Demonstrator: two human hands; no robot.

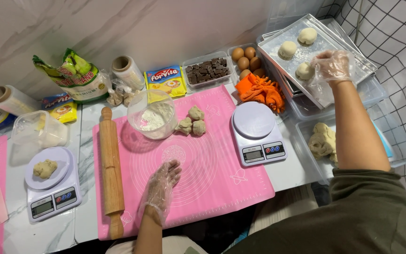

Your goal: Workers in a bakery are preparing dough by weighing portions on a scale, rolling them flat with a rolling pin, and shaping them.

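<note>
**A:** Right hand (331, 66) was up over the metal tray (278, 44), gloved, fingers curled down round the nearest dough ball (305, 71) — touching it, I'd say, though I couldn't tell whether it was gripped or only just set down.

**B:** And the left hand (161, 186)?

**A:** Flat on the pink mat (212, 188), fingers spread wide, holding nothing. The rolling pin (111, 164) lay just to its left, three dough lumps (191, 121) and a clear bowl of flour (152, 115) beyond its fingertips.

**B:** How would that ball have handled?

**A:** Soft and light, by my guess. It would dent under a pinch and might cling to the glove. Best cupped from the sides and underneath, fingers loose.

**B:** Any direction to it?

**A:** Hardly; it was a rounded mound, no real long axis, flat side down. The tray was the long thing, running away from the hand towards the far wall, tilted on the tubs. Two more balls (287, 49) sat beyond the hand on it.

**B:** Anything nearer?

**A:** A white scale (255, 134) below the wrist, an orange cloth (261, 91) beside it.
</note>
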